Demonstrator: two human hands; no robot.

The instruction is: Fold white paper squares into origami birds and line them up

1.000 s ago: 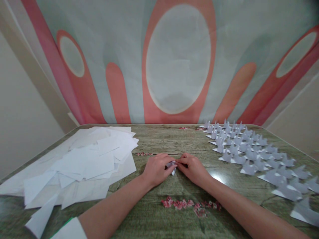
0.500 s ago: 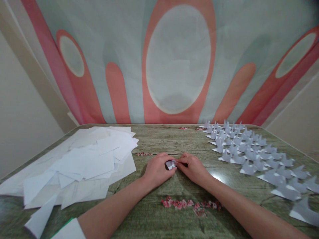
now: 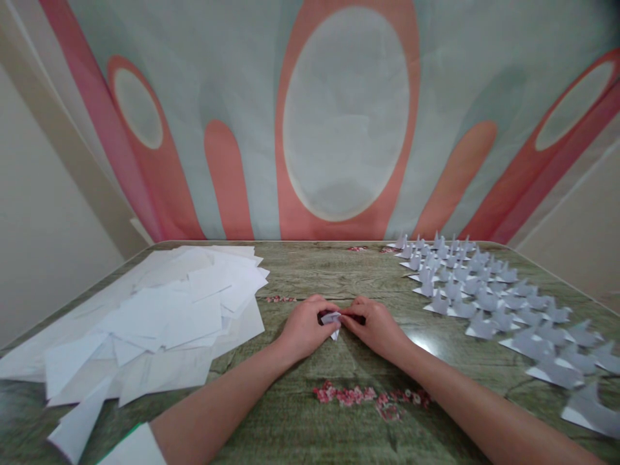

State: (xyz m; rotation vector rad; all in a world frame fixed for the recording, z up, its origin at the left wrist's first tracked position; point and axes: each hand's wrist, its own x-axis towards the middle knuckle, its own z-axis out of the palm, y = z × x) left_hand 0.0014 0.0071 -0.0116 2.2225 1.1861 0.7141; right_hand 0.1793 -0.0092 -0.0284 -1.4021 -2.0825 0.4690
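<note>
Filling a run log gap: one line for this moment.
left hand: holds folded paper | right hand: pinching its right end | left side: loose sheets | right side: paper figures

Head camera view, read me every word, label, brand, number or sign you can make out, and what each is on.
No readable text.
White sheets: faint marks, too blurred to tell if they're writing.
Wall covering: coloured shapes only.
Tabletop: printed flowers, no lettering visible.
Small folded paper: none visible.
</note>
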